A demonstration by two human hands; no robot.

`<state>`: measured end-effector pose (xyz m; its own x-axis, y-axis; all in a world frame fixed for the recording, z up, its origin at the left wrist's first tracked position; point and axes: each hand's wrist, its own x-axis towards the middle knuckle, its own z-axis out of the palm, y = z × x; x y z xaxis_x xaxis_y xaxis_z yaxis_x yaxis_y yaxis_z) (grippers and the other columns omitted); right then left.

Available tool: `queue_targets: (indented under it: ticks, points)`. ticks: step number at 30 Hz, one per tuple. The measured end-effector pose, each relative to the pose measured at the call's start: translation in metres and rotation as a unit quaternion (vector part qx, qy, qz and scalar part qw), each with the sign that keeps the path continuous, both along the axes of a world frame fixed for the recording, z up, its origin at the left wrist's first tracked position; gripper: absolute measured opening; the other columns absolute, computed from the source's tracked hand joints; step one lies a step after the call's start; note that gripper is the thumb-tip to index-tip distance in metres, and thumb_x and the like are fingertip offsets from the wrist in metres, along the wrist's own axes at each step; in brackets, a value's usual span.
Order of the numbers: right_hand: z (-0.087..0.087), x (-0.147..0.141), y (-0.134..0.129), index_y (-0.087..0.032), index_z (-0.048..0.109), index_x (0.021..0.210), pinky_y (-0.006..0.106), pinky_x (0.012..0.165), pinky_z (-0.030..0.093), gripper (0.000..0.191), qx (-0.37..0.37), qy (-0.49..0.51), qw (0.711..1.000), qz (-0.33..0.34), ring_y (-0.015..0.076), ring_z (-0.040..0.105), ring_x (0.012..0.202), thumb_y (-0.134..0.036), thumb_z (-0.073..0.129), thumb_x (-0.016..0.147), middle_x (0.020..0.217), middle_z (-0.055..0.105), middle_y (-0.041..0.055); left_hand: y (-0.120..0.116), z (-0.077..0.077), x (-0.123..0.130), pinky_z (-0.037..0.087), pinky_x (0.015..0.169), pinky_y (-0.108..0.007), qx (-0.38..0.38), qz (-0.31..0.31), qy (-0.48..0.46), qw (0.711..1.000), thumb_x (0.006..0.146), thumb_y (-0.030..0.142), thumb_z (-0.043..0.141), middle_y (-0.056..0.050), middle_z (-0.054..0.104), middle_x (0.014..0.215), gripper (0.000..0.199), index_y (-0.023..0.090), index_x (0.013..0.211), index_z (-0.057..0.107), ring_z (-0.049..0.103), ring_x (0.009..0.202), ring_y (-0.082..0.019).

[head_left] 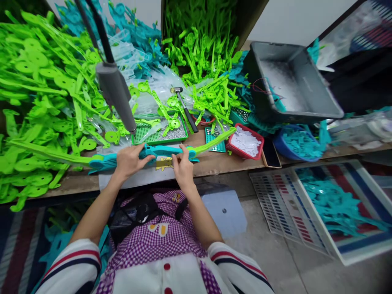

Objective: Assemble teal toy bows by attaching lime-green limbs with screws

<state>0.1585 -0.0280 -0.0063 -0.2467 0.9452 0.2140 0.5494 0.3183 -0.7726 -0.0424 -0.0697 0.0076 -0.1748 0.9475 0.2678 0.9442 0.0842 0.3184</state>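
A toy bow (165, 151) of plastic, with a teal middle and long lime-green arms, lies crosswise above the table's front edge. My left hand (130, 163) is closed around its teal part, left of the centre. At the right end of the teal section, my right hand (183, 165) pinches it between thumb and fingers. Just beyond it, a grey electric screwdriver (116, 94) hangs on black cords, its tip near a green tray (159, 136) of small metal screws. A hammer (185, 108) rests behind, its head pointing away from me.
Lime-green plastic parts (36, 90) are heaped at the left and back. To the right stand a red basket (245, 143) of white pieces, a phone (271, 153), a blue basin (298, 143) and a large grey tub (294, 81). A white crate (346, 257) holds teal parts below the table.
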Motion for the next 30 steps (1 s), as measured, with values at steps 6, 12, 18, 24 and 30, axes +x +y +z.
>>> queue_targets:
  ticks: [6, 12, 18, 24, 30]
  points:
    - [0.001, 0.003, -0.002, -0.021, 0.056, 0.12, 0.034, 0.075, 0.051, 0.031, -0.007, 0.031, 0.999, 0.032, 0.0218, 0.066, 0.076, -0.034, 0.043, 0.094, 0.08, 0.068, 0.0044, -0.004, -0.002, 0.001, 0.044, 0.071, -0.031, 0.005, -0.008, 0.015, 1.0, 0.082, 0.062, 0.058, -0.013, 0.076, 0.093, 0.054, 0.017, 0.11, 0.07, 0.069, 0.085, -0.027]
    - [0.053, 0.034, 0.018, -0.021, 0.063, 0.108, 0.029, 0.069, 0.05, 0.036, 0.015, 0.103, 0.995, 0.0, 0.016, 0.062, 0.069, -0.049, 0.046, 0.093, 0.078, 0.066, 0.0008, -0.009, -0.004, 0.003, 0.045, 0.073, -0.033, 0.024, -0.007, 0.001, 1.0, 0.081, 0.057, 0.065, -0.014, 0.075, 0.096, 0.052, 0.016, 0.113, 0.069, 0.069, 0.088, -0.028]
    - [0.09, 0.007, 0.107, -0.019, 0.065, 0.108, 0.036, 0.087, 0.047, 0.027, 0.039, -0.166, 0.985, 0.029, 0.0242, 0.062, 0.099, -0.032, 0.046, 0.094, 0.105, 0.068, 0.0112, -0.01, -0.007, 0.003, 0.046, 0.073, -0.032, 0.04, -0.012, 0.013, 0.999, 0.081, 0.056, 0.065, -0.013, 0.075, 0.093, 0.05, 0.017, 0.112, 0.069, 0.069, 0.086, -0.027]
    - [0.079, -0.028, 0.176, -0.015, 0.063, 0.117, 0.044, 0.092, 0.047, 0.032, -0.009, -0.301, 0.954, -0.001, 0.0296, 0.06, 0.112, -0.025, 0.044, 0.093, 0.124, 0.062, 0.0179, -0.011, -0.007, 0.007, 0.047, 0.074, -0.032, 0.047, -0.01, 0.004, 0.999, 0.08, 0.055, 0.066, -0.013, 0.076, 0.093, 0.048, 0.018, 0.109, 0.07, 0.07, 0.085, -0.027]
    - [0.057, -0.036, 0.217, -0.013, 0.061, 0.12, 0.048, 0.093, 0.047, 0.036, -0.022, -0.284, 0.959, 0.0, 0.0303, 0.06, 0.112, -0.028, 0.043, 0.092, 0.118, 0.064, 0.0196, -0.015, -0.003, 0.009, 0.049, 0.078, -0.034, 0.043, -0.015, -0.002, 0.999, 0.083, 0.055, 0.063, -0.013, 0.075, 0.101, 0.045, 0.018, 0.108, 0.071, 0.07, 0.089, -0.028]
